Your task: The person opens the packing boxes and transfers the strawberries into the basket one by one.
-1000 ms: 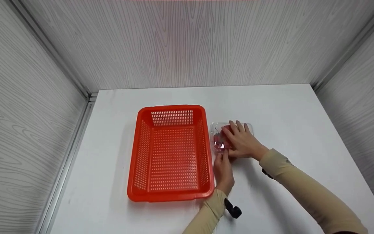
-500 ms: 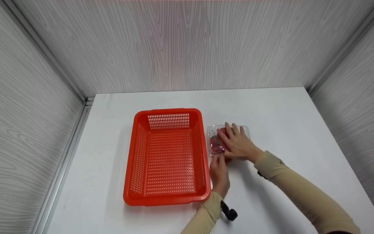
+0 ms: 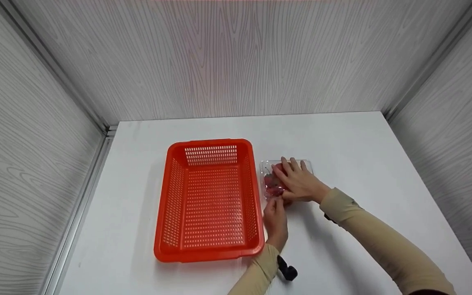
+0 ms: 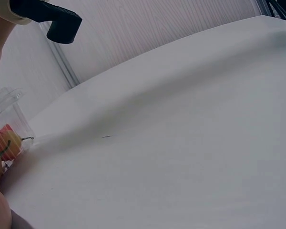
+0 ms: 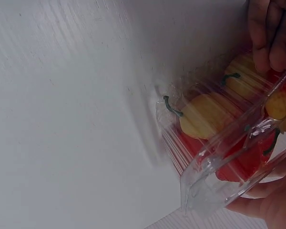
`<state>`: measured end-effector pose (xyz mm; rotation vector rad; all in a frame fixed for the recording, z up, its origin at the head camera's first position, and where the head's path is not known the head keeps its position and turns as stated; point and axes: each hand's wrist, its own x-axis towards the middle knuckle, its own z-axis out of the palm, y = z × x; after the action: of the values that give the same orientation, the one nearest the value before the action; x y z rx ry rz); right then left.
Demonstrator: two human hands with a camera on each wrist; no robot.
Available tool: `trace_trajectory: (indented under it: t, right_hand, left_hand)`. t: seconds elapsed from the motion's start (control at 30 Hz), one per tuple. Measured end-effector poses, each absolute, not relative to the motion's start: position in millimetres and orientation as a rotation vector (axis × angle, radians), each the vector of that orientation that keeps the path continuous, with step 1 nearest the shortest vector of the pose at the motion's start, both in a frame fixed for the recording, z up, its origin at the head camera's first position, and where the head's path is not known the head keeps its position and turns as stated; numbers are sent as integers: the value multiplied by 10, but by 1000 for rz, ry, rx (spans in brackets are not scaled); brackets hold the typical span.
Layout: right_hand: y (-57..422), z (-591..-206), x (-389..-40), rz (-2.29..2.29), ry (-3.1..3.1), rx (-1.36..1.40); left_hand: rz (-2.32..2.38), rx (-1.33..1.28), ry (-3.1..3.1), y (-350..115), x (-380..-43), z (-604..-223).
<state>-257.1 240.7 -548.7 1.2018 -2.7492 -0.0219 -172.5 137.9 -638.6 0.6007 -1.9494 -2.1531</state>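
Note:
A clear plastic box (image 3: pixel 265 190) with a lid lies just right of the red basket. Through its walls show red and yellow fruits (image 5: pixel 205 114) with thin green stems, several of them. My right hand (image 3: pixel 300 182) rests spread on top of the box, fingers straight and apart. At the box's near edge is my left hand (image 3: pixel 276 221), thumb and fingers drawn together and pinching that edge. In the right wrist view the left hand's curled fingers (image 5: pixel 271 36) sit close against the box. The right palm hides part of the lid.
A red plastic basket (image 3: pixel 160 229) with slotted walls and floor stands left of the box, its rim close to the left hand. Both stand on a white table (image 3: pixel 350 155). Grey wood-grain panels (image 3: pixel 236 61) rise at the back and sides.
The head view has shifted a little, so the basket, box and hands appear slightly lower and further left. Both hands keep their places on the box.

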Motion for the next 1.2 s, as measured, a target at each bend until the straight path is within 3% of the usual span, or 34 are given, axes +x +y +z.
trace_trajectory:
  t: [0.33, 0.93, 1.2]
  right_hand:
    - [2431, -5404, -2611, 2, -2825, 1213]
    - [2485, -4887, -2865, 513, -3114, 1162]
    - [2773, -4754, -3120, 933, -2822, 699]
  left_hand:
    - [-2190, 567, -1920, 1398, -1729, -6400]
    - [-2260, 457, -1900, 1354, -1663, -6443]
    - [-2302, 543, -1933, 1305, -1529, -6404]
